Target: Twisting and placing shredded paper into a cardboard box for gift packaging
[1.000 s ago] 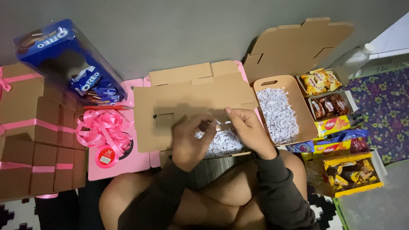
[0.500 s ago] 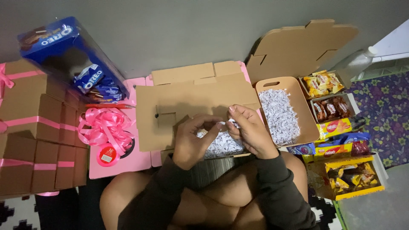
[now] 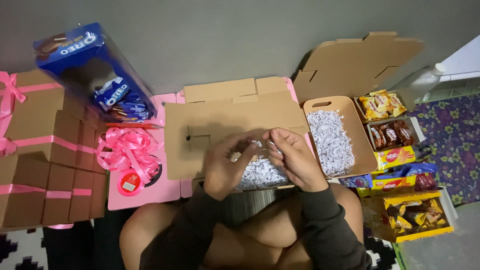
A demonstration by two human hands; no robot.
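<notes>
I sit cross-legged on the floor with an open brown cardboard box point(image 3: 227, 120) in front of my knees, its lid flap folded back. White shredded paper point(image 3: 260, 173) lies inside it. My left hand point(image 3: 226, 167) and my right hand point(image 3: 292, 156) hover together over the box, fingers curled and pinching shreds of the white paper between them. Both sleeves are dark.
A cardboard tray point(image 3: 356, 131) of white shredded paper sits to the right, with boxes of wrapped snacks point(image 3: 387, 132) beyond it. Pink ribbon point(image 3: 125, 150) and a blue cookie box point(image 3: 87, 65) lie left. Closed brown boxes tied with pink ribbon point(image 3: 47, 165) stack at far left.
My hands have drawn closer together over the box and lifted a little, working the shredded paper. Nothing around them has moved.
</notes>
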